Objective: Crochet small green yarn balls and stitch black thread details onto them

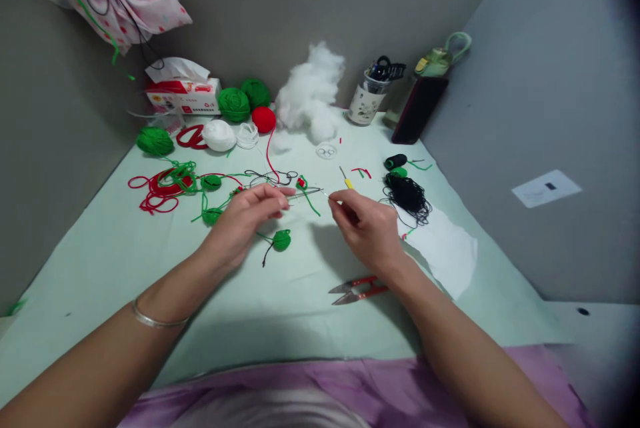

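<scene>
My left hand (247, 215) hovers over the pale green table (280, 321), fingers pinched on a thin metal tool like a needle or tweezers (305, 193) pointing right. My right hand (367, 225) is closed in a pinch at the tool's tip, on something too small to make out. A small green crocheted ball (281, 239) with a dark thread lies just below my left hand. A yellow-handled crochet hook (346, 179) lies beyond my right hand. Red thread snips (357, 290) lie near my right wrist.
Green, red and white yarn balls (234, 105), a tissue box (184, 96), white stuffing (310, 95), a cup of scissors (367, 100) and a bottle (423, 98) line the back. Tangled red and green yarn (167, 187) sits left; black thread (407, 196) and white fabric (445, 248) right.
</scene>
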Motion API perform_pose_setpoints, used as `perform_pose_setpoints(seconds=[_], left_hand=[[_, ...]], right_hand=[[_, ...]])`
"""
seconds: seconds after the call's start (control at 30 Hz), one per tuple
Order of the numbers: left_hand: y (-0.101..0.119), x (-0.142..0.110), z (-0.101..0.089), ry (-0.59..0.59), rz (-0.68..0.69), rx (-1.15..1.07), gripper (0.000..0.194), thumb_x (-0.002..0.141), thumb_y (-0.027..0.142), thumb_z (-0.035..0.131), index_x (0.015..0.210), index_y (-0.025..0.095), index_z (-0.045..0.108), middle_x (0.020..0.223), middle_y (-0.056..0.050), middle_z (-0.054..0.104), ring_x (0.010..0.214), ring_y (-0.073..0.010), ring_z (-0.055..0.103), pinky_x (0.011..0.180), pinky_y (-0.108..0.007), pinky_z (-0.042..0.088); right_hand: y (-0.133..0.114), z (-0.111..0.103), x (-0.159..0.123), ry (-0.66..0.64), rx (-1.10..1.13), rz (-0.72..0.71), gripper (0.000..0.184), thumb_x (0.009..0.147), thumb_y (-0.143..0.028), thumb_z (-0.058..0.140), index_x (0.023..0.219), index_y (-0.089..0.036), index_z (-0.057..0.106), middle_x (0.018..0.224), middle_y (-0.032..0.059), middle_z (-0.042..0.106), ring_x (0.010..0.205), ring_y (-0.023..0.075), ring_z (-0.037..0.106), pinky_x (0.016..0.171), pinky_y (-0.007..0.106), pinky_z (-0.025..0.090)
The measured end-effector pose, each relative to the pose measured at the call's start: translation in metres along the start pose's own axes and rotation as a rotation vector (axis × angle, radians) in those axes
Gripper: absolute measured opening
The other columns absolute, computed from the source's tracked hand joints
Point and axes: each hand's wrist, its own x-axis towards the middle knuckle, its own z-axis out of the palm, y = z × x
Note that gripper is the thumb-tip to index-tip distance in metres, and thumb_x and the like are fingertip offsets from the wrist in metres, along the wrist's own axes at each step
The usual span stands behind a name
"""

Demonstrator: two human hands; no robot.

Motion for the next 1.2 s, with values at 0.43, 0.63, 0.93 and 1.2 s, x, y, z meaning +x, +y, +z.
perform_pose_setpoints(seconds=[0.43,0.63,0.93,1.2], left_hand=[[0.011,0.01,-0.02,0.121,0.097,-0.143,0.009,0.085,0.023,0.068,0.092,0.018,0.065,0.088,0.0,0.068,0.054,-0.0063,0.05,0.046,-0.018,0.039],[-0.007,-0.007,0.007,-0.368,0.127,0.432,0.025,0.09,0.032,0.067,0.113,0.022,0.069,0.075,0.005,0.059,0.062,-0.012,0.049,0.058,-0.025,0.039],[-0.005,-0.001,-0.005,-0.37,0.267,0.703,0.026,0.099,0.036,0.054,0.099,0.018,0.073,0.09,-0.003,0.072,0.078,-0.0171,0.062,0.073,-0.03,0.045],[0.018,0.005,-0.03,-0.26,0.331,0.794,0.029,0.094,0.043,0.061,0.092,0.022,0.08,0.092,-0.005,0.064,0.089,-0.0214,0.06,0.074,-0.032,0.044]], right_hand=[[0.013,-0.01,0.011,-0.071,0.502,0.365,0.013,0.088,-0.029,0.066,0.083,-0.019,0.071,0.056,-0.0061,0.045,0.052,0.0094,0.039,0.051,0.025,0.031],[-0.009,-0.017,0.009,-0.273,0.564,0.19,0.011,0.09,-0.026,0.069,0.085,-0.019,0.075,0.062,-0.0037,0.055,0.056,0.0093,0.042,0.055,0.026,0.033],[0.01,-0.04,0.019,-0.124,1.415,0.321,0.018,0.075,-0.031,0.085,0.071,-0.023,0.069,0.088,0.0041,0.068,0.085,0.0185,0.068,0.062,0.026,0.057],[0.03,-0.07,0.026,0.091,1.613,0.462,0.029,0.072,-0.022,0.078,0.064,-0.021,0.05,0.071,-0.005,0.043,0.047,0.003,0.028,0.028,0.01,0.026]])
